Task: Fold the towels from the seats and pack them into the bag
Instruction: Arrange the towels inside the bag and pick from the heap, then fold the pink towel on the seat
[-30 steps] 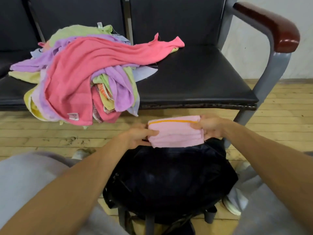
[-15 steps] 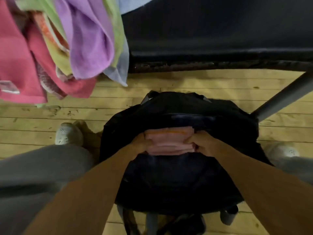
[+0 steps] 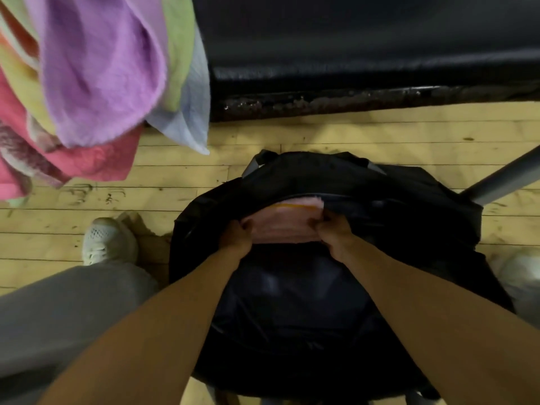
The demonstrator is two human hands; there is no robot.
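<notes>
Grey trousers (image 3: 58, 311), wht mesh sneakers (image 3: 102, 241)

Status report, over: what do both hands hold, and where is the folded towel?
Left hand and right hand both grip the folded pink towel. Towel at the mouth of the black bag, not yet released. Nothing in the way.

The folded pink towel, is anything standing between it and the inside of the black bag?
Nothing visible does. The left hand and right hand grip the folded pink towel by its ends at the open mouth of the black bag. The bag's dark interior cannot be checked.
</notes>
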